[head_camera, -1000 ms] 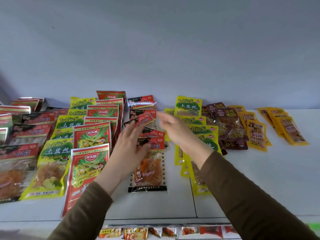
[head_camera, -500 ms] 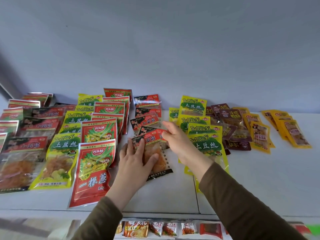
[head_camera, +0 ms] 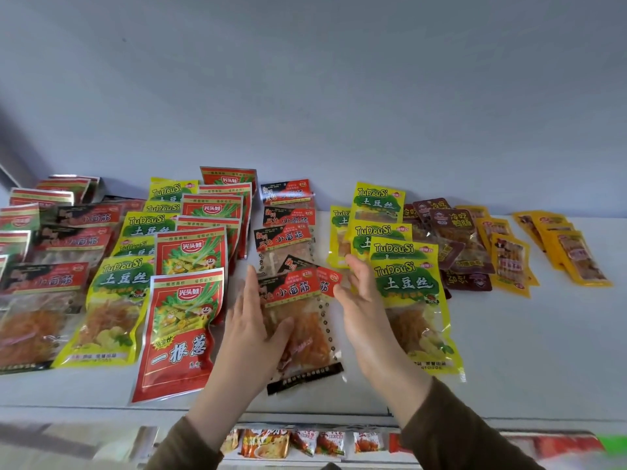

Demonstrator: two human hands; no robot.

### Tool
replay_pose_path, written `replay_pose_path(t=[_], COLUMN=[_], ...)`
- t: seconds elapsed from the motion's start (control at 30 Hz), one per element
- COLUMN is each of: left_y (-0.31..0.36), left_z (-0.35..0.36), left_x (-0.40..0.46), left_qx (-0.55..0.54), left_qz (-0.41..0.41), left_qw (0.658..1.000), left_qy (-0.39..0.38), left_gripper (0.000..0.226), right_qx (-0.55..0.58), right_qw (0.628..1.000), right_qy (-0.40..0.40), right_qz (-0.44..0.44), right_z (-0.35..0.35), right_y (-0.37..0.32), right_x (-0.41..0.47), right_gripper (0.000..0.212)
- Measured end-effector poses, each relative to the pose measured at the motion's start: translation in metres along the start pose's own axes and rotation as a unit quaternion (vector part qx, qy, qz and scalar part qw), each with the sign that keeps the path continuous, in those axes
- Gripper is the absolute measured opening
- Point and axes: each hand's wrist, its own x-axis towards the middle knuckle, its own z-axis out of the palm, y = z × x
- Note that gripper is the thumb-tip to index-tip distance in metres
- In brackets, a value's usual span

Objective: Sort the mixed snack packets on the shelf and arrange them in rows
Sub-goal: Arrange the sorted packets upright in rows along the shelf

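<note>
Both hands are down on the white shelf (head_camera: 509, 351), working the middle column. The left hand (head_camera: 252, 329) lies flat with fingers straight, resting along the left edge of the nearest clear packet with the red-and-black header (head_camera: 298, 320), thumb spread across its orange contents. The right hand (head_camera: 364, 310) comes in from the other side, fingers relaxed and slightly bent, fingertips touching the red corner of that header; nothing is pinched, both hands are loose. That packet lies front of a short column of the same kind (head_camera: 286, 218) running back toward the grey wall (head_camera: 305, 79), and it sits a little crooked. To its left, a row of red packets (head_camera: 183, 320) overlaps front to back, then a row of yellow-green packets (head_camera: 115, 300), then more red-and-black header packets at the far left (head_camera: 40, 300). Just right of the right hand lies another stack of yellow-green packets (head_camera: 403, 283), with dark brown packets (head_camera: 451, 232) behind it, orange-yellow packets (head_camera: 509, 262) beside those, and a second orange-yellow bunch (head_camera: 573, 252) well apart at the far right. Below the shelf edge, small packets on a lower level (head_camera: 305, 442) peek through.
</note>
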Motion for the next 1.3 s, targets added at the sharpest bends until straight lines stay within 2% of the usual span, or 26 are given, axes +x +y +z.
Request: replay_pose_path(t=[0.23, 0.4, 0.47, 0.6, 0.7, 0.8, 0.97, 1.13, 1.3], left_y=[-0.005, -0.003, -0.001, -0.004, -0.006, -0.002, -0.005, -0.004, 0.0], left_z=[0.003, 0.003, 0.003, 0.0, 0.001, 0.004, 0.003, 0.01, 0.017], left_x=[-0.002, 0.001, 0.004, 0.002, -0.002, -0.002, -0.001, 0.0, 0.007], left_qx=[0.036, 0.066, 0.058, -0.021, -0.131, -0.171, -0.111, -0.071, -0.07], left_qz=[0.045, 0.088, 0.073, -0.002, -0.036, -0.058, -0.038, -0.032, -0.019], left_qw=[0.998, 0.994, 0.996, 1.0, 0.991, 0.983, 0.993, 0.996, 0.995], left_qy=[0.016, 0.005, 0.009, 0.012, 0.009, 0.016, 0.033, 0.044, 0.074], left_gripper=[0.087, 0.087, 0.091, 0.097, 0.094, 0.095, 0.11, 0.111, 0.105], right_qx=[0.039, -0.012, -0.018, -0.02, 0.003, 0.025, 0.0, -0.042, -0.098], right_qw=[0.998, 0.997, 0.997, 0.999, 0.998, 0.997, 0.998, 0.997, 0.992], right_qy=[-0.027, -0.058, -0.064, -0.034, -0.057, -0.058, -0.063, -0.055, -0.048], right_qz=[0.035, -0.039, -0.039, 0.009, 0.036, 0.044, 0.031, 0.016, -0.061], right_z=[0.011, 0.018, 0.019, 0.011, 0.01, 0.017, 0.016, 0.012, 0.025], right_y=[0.014, 0.011, 0.007, 0.008, 0.017, 0.026, 0.024, 0.02, 0.024], right_x=[-0.027, -0.018, -0.012, -0.012, -0.031, -0.047, -0.051, -0.035, -0.03], right_gripper=[0.058, 0.059, 0.058, 0.051, 0.052, 0.052, 0.05, 0.049, 0.051])
